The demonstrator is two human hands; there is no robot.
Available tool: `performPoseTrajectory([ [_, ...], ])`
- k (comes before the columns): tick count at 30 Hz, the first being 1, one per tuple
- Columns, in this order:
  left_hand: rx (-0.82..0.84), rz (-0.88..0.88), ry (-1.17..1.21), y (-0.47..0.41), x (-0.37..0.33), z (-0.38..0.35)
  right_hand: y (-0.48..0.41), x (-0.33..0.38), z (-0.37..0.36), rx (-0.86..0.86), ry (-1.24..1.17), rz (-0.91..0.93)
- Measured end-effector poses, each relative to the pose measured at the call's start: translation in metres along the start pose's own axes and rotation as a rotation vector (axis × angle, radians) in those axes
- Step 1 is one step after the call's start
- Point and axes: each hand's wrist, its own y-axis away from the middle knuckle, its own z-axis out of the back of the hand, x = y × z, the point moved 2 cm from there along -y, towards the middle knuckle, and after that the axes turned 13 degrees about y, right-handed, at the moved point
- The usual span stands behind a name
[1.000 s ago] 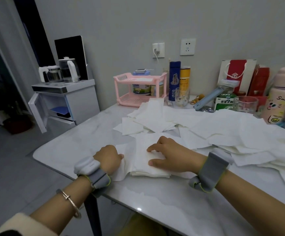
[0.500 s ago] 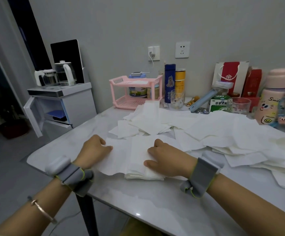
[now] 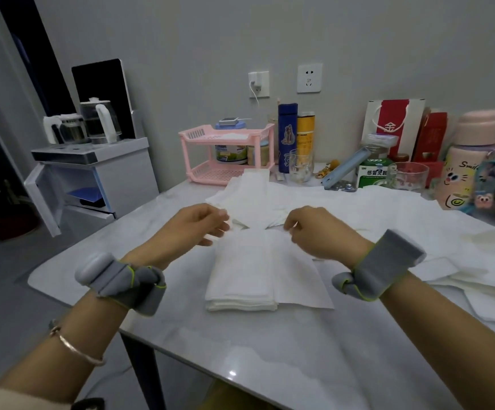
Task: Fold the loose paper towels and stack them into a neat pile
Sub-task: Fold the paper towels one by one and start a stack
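Note:
A pile of folded white paper towels lies on the marble table in front of me. A thin top towel lies over the pile and sticks out past its right side. My left hand and my right hand are at the far edge of this towel, fingers curled, each pinching one far corner. Many loose unfolded towels are spread behind the pile and to its right.
A pink two-tier rack, bottles, two glass cups, a green box, red bags and a pink flask line the wall. A white water dispenser stands left of the table.
Both hands lifted off the top of the pile and moved to its far edge. The towel flap that lay left of the pile is gone; a sheet now sticks out on the right.

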Motion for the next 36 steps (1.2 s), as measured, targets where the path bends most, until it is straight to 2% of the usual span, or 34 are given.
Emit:
performPoseTrajectory([
  [3,-0.075,-0.100,-0.338,-0.003,0.025,0.004,-0.006,-0.019,0.012,-0.044,-0.038,-0.102],
  [7,-0.140,-0.117,-0.499,-0.013,0.053,0.010,-0.011,-0.057,0.023,-0.151,-0.023,-0.221],
  [10,-0.085,0.002,-0.743,-0.019,0.075,0.012,-0.012,-0.082,0.011,-0.183,0.145,-0.321],
  [14,0.003,0.004,-0.867,-0.019,0.099,0.002,-0.015,-0.086,-0.019,-0.095,0.243,-0.287],
  [19,-0.030,-0.008,-0.861,-0.022,0.108,0.002,-0.020,-0.094,-0.039,-0.184,0.449,-0.259],
  [21,-0.065,-0.044,-0.840,-0.023,0.108,0.004,-0.023,-0.097,-0.037,-0.229,0.453,-0.274],
  [28,-0.079,-0.056,-0.791,-0.023,0.111,0.005,-0.018,-0.095,-0.043,-0.099,0.535,-0.262],
  [32,-0.088,-0.068,-0.770,-0.023,0.109,0.004,-0.018,-0.094,-0.036,-0.163,0.513,-0.276],
  [36,-0.085,-0.078,-0.754,-0.023,0.107,0.000,-0.016,-0.091,-0.021,-0.251,0.381,-0.319],
])
